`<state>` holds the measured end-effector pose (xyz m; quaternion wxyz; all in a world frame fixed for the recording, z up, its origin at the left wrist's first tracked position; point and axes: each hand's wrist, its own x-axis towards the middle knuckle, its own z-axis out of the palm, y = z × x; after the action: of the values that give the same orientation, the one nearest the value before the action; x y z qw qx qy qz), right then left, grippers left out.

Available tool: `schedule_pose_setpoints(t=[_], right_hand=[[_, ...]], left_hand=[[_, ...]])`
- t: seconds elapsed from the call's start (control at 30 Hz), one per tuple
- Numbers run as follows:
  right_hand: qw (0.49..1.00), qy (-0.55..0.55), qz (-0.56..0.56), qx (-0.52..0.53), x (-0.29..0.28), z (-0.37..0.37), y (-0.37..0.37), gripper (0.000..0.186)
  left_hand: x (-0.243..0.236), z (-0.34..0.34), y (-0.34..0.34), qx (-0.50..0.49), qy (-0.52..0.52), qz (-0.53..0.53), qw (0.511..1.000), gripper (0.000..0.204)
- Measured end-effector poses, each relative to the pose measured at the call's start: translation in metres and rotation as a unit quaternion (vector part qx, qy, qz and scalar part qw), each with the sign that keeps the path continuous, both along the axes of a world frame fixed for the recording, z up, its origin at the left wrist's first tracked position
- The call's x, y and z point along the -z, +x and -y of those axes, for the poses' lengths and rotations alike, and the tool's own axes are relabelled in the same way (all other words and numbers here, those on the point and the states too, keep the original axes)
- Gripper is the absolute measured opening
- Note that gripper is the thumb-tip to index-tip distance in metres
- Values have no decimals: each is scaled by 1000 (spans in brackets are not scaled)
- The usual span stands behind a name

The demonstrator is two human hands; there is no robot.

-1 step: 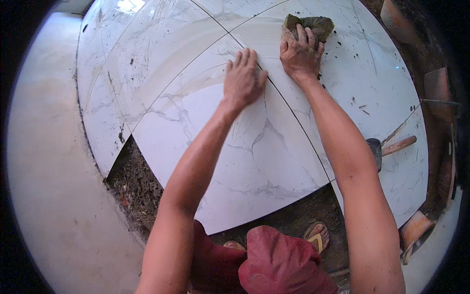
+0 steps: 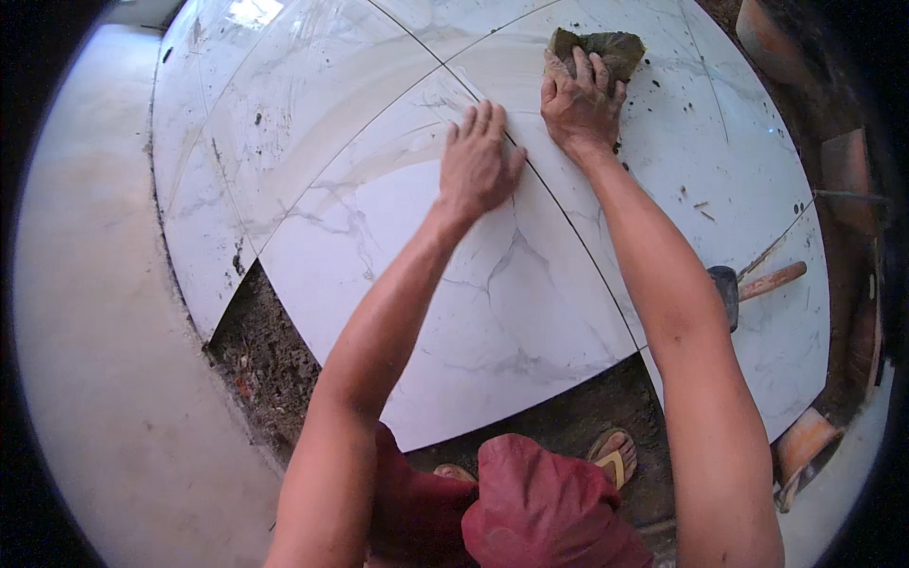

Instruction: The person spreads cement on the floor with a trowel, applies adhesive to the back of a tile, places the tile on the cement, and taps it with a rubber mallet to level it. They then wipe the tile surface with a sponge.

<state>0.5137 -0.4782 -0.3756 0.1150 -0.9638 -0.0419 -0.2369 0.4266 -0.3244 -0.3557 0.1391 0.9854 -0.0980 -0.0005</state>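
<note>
My left hand [image 2: 480, 163] lies flat, fingers stretched out, on a large white tile [image 2: 445, 312] with grey veining. Its fingertips are close to the dark joint along the tile's right edge. On the neighbouring tile, farther off and to the right, my right hand [image 2: 582, 106] grips a dirty greenish-brown sponge [image 2: 617, 53] and presses it against the surface. Cloudy beige smears curve over the far part of the tiles.
A mallet [image 2: 725, 295] with a wooden handle lies beside my right forearm. Dark crumbs dot the right tiles. Bare soil [image 2: 270, 331] shows at the near left and around my sandalled foot [image 2: 615, 456]. A pale wall [image 2: 104, 284] runs along the left; terracotta pieces [image 2: 805, 440] lie at right.
My left hand has slid slightly toward me and to the right over the tile. My right hand and the sponge have stayed in place.
</note>
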Motion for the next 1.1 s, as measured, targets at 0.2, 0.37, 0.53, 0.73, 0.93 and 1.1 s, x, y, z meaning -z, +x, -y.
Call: schedule_pose_setpoints(t=[0.2, 0.37, 0.53, 0.73, 0.93, 1.1], right_hand=[[998, 35, 45, -16, 10, 9, -15, 38], [994, 27, -42, -95, 6, 25, -25, 37], [982, 23, -104, -155, -2, 61, -78, 41], [984, -48, 43, -166, 9, 104, -219, 36], [961, -75, -101, -247, -31, 141, -337, 39], [917, -48, -24, -394, -68, 167, -299, 38]], left_hand=[[-18, 75, -112, 155, -26, -78, 984, 69], [-26, 117, -207, 234, -84, -158, 956, 71], [-31, 107, -215, 328, -40, -126, 936, 60], [-88, 27, -246, 297, 22, -162, 941, 58], [-114, -78, -324, 60, 45, -192, 979, 62], [-81, -119, -408, -97, 10, -163, 982, 69]])
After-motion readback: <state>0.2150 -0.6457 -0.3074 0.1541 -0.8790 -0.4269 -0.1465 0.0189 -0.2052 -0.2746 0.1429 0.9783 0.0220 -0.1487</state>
